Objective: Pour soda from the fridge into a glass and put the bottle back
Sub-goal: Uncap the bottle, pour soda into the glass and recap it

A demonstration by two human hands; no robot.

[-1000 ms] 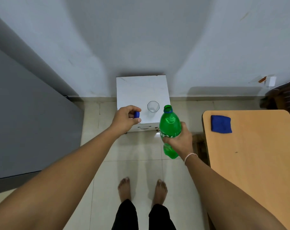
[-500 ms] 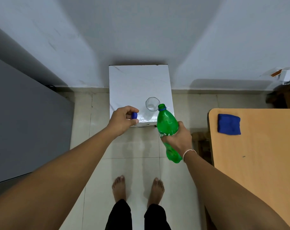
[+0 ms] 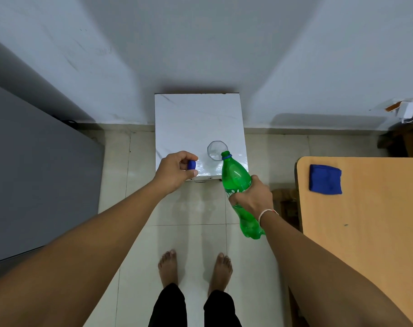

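Note:
My right hand grips a green soda bottle around its middle. The bottle is uncapped and tilted, its open mouth right at the near rim of a clear glass. The glass stands upright near the front right corner of a small white marble-topped table. I cannot see liquid in the glass. My left hand holds the blue bottle cap between thumb and fingers, over the table's front edge, left of the glass.
A grey fridge fills the left side. A wooden table on the right carries a folded blue cloth. My bare feet stand on the tiled floor in front of the small table. A wall runs behind.
The bottle has tilted further forward and its mouth has moved up to the glass rim. I have stepped closer to the small table. The left hand keeps the cap.

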